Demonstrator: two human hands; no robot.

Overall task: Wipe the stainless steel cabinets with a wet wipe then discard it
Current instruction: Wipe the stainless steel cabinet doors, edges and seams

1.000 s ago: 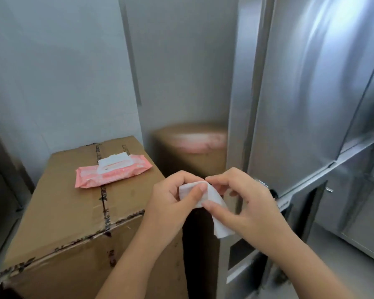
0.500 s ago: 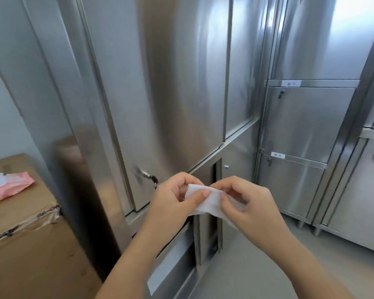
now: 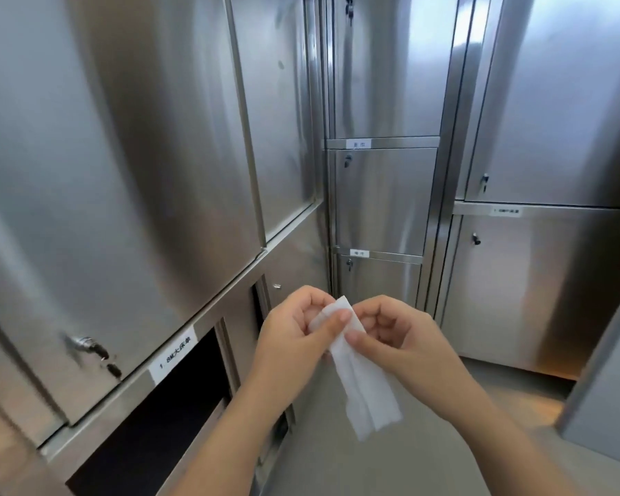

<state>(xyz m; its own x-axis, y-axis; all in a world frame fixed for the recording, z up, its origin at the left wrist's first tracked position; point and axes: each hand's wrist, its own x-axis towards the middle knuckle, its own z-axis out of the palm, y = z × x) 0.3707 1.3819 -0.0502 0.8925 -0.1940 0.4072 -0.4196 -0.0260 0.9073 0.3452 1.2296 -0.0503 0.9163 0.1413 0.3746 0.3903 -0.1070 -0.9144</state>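
The left hand (image 3: pixel 290 338) and right hand (image 3: pixel 405 347) meet close in front, each pinching the top of a white wet wipe (image 3: pixel 364 388) between thumb and fingers. Its folded length hangs below them, touching no surface. Down to the left of the hands, under a white label (image 3: pixel 172 356), a dark compartment (image 3: pixel 158 406) stands open. Beyond the hands and on both sides rise the stainless steel cabinets (image 3: pixel 383 202), with small locks on their doors.
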